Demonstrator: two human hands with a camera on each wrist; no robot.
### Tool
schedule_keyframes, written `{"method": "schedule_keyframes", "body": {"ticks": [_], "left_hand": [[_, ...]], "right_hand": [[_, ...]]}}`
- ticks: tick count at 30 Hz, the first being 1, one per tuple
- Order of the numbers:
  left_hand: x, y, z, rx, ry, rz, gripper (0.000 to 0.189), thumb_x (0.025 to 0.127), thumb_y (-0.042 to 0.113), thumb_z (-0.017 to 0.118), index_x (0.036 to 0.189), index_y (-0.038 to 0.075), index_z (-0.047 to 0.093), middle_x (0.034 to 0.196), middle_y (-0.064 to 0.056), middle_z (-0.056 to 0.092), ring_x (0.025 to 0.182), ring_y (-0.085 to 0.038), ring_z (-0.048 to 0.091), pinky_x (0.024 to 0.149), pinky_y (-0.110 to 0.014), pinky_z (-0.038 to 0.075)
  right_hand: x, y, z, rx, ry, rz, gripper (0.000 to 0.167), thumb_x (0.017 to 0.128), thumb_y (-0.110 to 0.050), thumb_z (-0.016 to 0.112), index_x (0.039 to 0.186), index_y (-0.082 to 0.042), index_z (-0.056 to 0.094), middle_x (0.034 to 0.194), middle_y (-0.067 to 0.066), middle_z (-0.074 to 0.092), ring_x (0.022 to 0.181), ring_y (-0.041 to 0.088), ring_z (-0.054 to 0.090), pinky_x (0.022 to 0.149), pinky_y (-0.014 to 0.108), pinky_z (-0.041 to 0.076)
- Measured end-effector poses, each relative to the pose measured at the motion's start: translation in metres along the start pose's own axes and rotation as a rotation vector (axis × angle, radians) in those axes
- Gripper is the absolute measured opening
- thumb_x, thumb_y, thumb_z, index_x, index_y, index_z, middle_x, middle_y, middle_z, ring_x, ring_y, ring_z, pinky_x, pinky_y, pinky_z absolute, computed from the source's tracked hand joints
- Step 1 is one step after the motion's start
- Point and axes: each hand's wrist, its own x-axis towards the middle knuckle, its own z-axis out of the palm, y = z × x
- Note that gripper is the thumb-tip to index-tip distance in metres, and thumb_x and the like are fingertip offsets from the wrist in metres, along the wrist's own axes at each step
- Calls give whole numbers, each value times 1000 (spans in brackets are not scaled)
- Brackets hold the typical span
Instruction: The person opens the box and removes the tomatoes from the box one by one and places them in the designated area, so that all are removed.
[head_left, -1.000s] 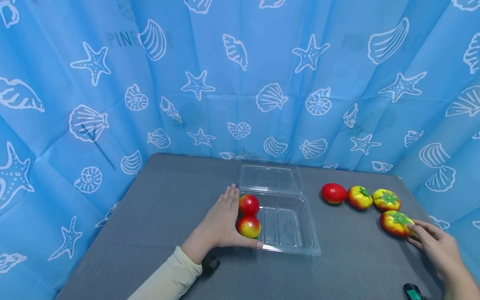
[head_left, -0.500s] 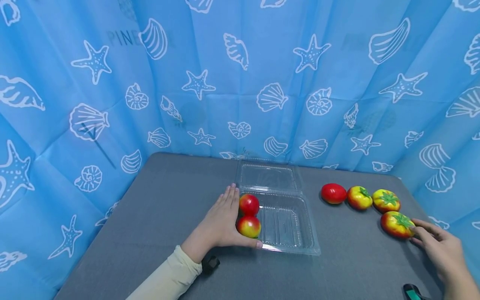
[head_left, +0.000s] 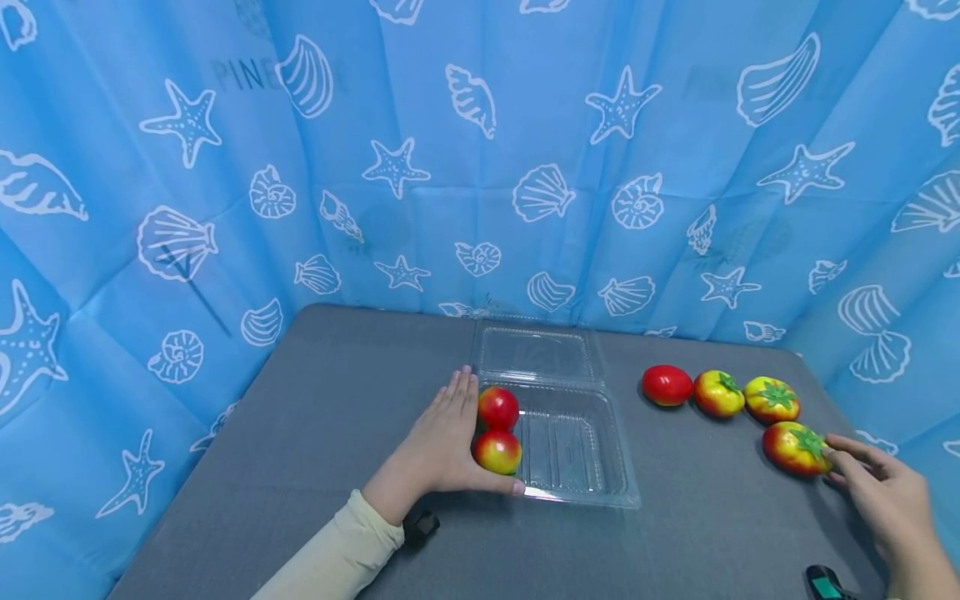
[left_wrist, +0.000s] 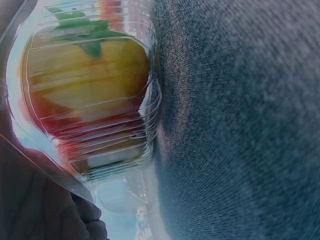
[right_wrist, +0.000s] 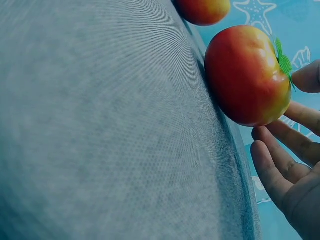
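On the grey table a clear plastic clamshell box (head_left: 562, 450) lies with its lid folded back. Two red-yellow persimmons (head_left: 497, 452) sit along its left side; the left wrist view shows one persimmon (left_wrist: 95, 75) through the ribbed wall. My left hand (head_left: 442, 442) rests against the box's left edge, fingers straight and thumb along the front. At the right, my right hand (head_left: 881, 492) touches the nearest persimmon (head_left: 793, 450) of a group. In the right wrist view its thumb is by the green leaf and loosely bent fingers meet the side of that persimmon (right_wrist: 245, 75).
Behind the touched fruit stand two more leafy persimmons (head_left: 772, 400) and a red fruit (head_left: 667, 386). A black object (head_left: 422, 529) lies by the left wrist, and a black and green device (head_left: 825, 583) near the right one. A blue shell-patterned curtain (head_left: 480, 167) encloses the table.
My right hand has shifted slightly to the right, and the persimmon it touches has moved a little with it. The left hand and the box stay still.
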Motion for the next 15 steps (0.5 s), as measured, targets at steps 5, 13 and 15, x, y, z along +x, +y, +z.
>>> {"method": "schedule_keyframes", "body": {"ticks": [5, 13, 15], "left_hand": [[0, 0, 0, 1, 2, 2, 142, 70, 89, 70, 171, 6, 15, 180, -14, 8, 168, -35, 9, 133, -55, 23], [1, -1, 2, 18, 3, 0, 144, 68, 93, 68, 171, 6, 15, 180, -13, 8, 168, -34, 8, 133, -54, 23], [1, 0, 2, 19, 1, -1, 144, 68, 92, 68, 171, 6, 15, 180, -13, 8, 168, -34, 8, 133, -54, 23]], "right_hand": [[-2, 0, 0, 18, 20, -9, 56, 110, -28, 47, 156, 4, 48, 159, 29, 44, 88, -9, 41, 53, 13, 45], [-17, -16, -6, 21, 37, -65, 58, 111, -40, 49, 160, -7, 47, 154, 16, 53, 141, 32, 49, 116, 57, 45], [-23, -23, -7, 12, 38, -153, 59, 111, -41, 50, 159, -6, 48, 153, 14, 55, 142, 29, 50, 122, 55, 43]]}}
